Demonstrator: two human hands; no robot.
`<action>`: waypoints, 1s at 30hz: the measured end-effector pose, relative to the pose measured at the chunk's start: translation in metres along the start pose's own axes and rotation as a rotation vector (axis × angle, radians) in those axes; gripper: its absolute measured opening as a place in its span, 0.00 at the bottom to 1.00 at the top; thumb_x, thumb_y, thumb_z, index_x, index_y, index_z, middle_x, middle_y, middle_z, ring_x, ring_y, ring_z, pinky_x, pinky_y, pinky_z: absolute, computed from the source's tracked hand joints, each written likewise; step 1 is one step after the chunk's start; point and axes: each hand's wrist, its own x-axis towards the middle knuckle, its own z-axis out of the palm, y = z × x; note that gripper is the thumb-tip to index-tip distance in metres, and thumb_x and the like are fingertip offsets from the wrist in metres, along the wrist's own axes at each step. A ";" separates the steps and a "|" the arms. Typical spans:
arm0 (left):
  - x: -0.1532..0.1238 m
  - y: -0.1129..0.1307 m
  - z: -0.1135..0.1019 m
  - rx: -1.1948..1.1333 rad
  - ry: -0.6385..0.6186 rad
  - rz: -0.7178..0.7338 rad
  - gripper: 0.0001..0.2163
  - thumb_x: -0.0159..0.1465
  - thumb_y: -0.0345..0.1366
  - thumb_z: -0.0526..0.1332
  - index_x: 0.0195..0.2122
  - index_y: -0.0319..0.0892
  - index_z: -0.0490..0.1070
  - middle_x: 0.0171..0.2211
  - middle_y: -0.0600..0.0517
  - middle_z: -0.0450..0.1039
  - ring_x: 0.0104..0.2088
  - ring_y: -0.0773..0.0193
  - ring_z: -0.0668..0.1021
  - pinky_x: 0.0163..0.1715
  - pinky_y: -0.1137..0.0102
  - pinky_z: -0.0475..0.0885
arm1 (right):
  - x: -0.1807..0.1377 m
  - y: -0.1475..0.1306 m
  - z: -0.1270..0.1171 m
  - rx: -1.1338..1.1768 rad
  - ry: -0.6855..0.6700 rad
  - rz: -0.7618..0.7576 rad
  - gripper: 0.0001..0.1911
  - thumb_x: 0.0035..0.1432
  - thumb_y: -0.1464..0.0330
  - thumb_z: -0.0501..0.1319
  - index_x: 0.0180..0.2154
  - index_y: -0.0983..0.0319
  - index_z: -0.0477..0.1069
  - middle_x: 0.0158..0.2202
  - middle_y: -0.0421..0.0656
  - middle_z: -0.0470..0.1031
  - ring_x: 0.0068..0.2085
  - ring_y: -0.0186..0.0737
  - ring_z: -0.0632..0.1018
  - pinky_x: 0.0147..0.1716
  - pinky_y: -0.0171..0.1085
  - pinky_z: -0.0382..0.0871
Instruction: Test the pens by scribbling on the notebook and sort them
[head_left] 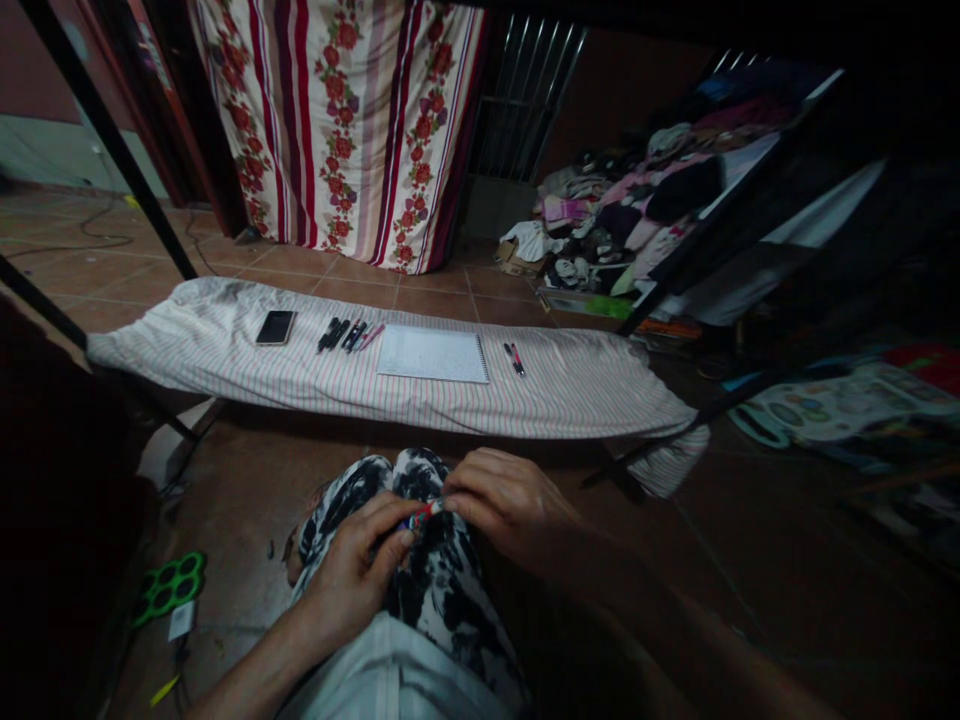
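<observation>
Above my lap, my left hand (365,562) is closed round the body of a small red and blue tube (422,516) with a whitish end; its exact kind I cannot make out. The fingers of my right hand (504,498) pinch the whitish end from the other side. Beyond my knees is a low bench covered with a striped cloth (585,395). On it lie a spiral notebook (433,354) with a page showing, several pens and markers (350,336) to its left, two pens (514,360) to its right, and a phone (276,328) farther left.
Dark metal bars (112,135) slant up at both ends of the bench. A floral curtain (352,140) hangs behind it. Piled clothes (637,210) lie at the back right. On the floor at left is a green object with round holes (169,588), near a cable.
</observation>
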 end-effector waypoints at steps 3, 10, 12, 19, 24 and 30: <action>-0.001 0.001 0.000 0.056 -0.005 0.050 0.12 0.63 0.33 0.52 0.45 0.43 0.70 0.33 0.49 0.72 0.33 0.66 0.74 0.33 0.72 0.71 | -0.001 -0.002 0.002 -0.046 -0.001 0.009 0.14 0.62 0.66 0.49 0.28 0.63 0.68 0.25 0.42 0.70 0.28 0.34 0.68 0.29 0.34 0.60; -0.004 0.000 0.001 0.171 0.023 0.196 0.16 0.63 0.27 0.51 0.51 0.44 0.64 0.41 0.47 0.71 0.42 0.65 0.73 0.42 0.71 0.69 | -0.003 -0.006 0.016 -0.142 0.006 0.172 0.18 0.61 0.66 0.49 0.20 0.62 0.65 0.18 0.38 0.65 0.22 0.31 0.64 0.24 0.35 0.51; -0.004 -0.001 0.001 0.171 0.015 0.197 0.16 0.63 0.27 0.50 0.52 0.44 0.63 0.41 0.47 0.70 0.42 0.65 0.73 0.42 0.71 0.69 | -0.002 -0.008 0.018 -0.126 -0.015 0.232 0.20 0.61 0.66 0.49 0.19 0.61 0.65 0.16 0.37 0.63 0.19 0.30 0.62 0.21 0.35 0.48; 0.000 -0.003 0.007 -0.032 0.069 -0.007 0.11 0.63 0.34 0.52 0.43 0.40 0.71 0.30 0.50 0.70 0.30 0.66 0.74 0.32 0.72 0.71 | 0.008 -0.013 0.006 0.049 -0.064 0.364 0.19 0.63 0.64 0.46 0.27 0.60 0.72 0.24 0.39 0.72 0.26 0.33 0.71 0.27 0.32 0.61; -0.001 -0.011 0.008 -0.194 0.053 -0.140 0.12 0.62 0.38 0.53 0.42 0.40 0.72 0.28 0.52 0.68 0.26 0.68 0.71 0.28 0.73 0.68 | 0.007 -0.007 0.002 0.311 -0.023 0.329 0.16 0.57 0.65 0.56 0.48 0.58 0.68 0.40 0.42 0.74 0.39 0.34 0.74 0.39 0.32 0.67; -0.001 -0.011 0.003 -0.230 -0.013 -0.204 0.12 0.63 0.38 0.53 0.41 0.40 0.72 0.28 0.53 0.66 0.25 0.69 0.69 0.28 0.73 0.64 | 0.002 0.001 0.009 0.305 0.036 0.166 0.09 0.57 0.71 0.57 0.39 0.60 0.73 0.36 0.42 0.75 0.38 0.34 0.75 0.39 0.32 0.68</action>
